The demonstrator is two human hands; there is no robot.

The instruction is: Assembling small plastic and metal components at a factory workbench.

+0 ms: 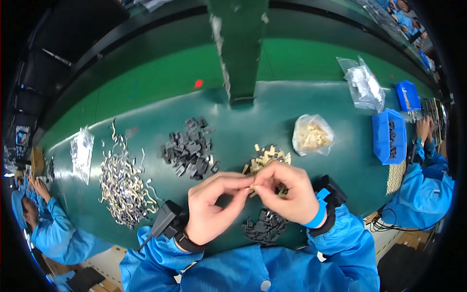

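Observation:
My left hand [214, 207] and my right hand [289, 194] meet fingertip to fingertip above the green table [233, 131]. Pinched between them is a small beige piece [252, 188], mostly covered by my fingers. Just beyond my hands, a heap of beige pieces [270, 155] spreads over the tabletop, partly hidden by my right hand. A pile of small black parts [265, 228] lies below my hands, close to my body. Farther off to the left sits a larger pile of black blocky parts [190, 148].
Bent metal strips [125, 187] form a wide heap at left, near a clear plastic bag [82, 153]. A bag of beige pieces [313, 135] stands right, before a blue bin [390, 137]. A green post [238, 53] rises at the back. Co-workers sit on both sides.

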